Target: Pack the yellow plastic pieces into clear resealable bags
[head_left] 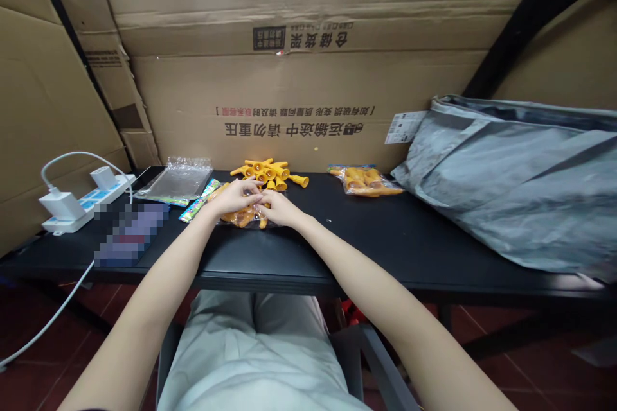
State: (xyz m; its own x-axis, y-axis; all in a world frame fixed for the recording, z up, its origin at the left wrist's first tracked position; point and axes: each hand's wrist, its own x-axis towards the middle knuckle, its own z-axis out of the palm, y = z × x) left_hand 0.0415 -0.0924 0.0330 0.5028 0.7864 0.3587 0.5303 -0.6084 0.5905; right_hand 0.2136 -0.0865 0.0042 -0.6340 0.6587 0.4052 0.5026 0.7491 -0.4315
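Note:
A clear plastic bag (238, 218) with yellow trumpet-shaped plastic pieces inside lies near the table's front edge, its colourful printed header (200, 200) pointing left. Over its top rests my left hand (232, 198), fingers bent against the plastic. My right hand (284, 210) closes on the bag's right end, and the fingertips of both hands meet there. Just behind them is a loose heap of yellow trumpet-shaped pieces (270, 172), partly hidden by my fingers. Exactly what the fingertips pinch is hard to see.
A filled bag of yellow pieces (361, 180) lies right of the heap. Flat clear bags (178, 181) are stacked at left, near a white power strip (91, 202) and a blurred dark blue object (132, 234). A grey fabric bag (520, 186) stands right; cardboard (308, 83) lines the back.

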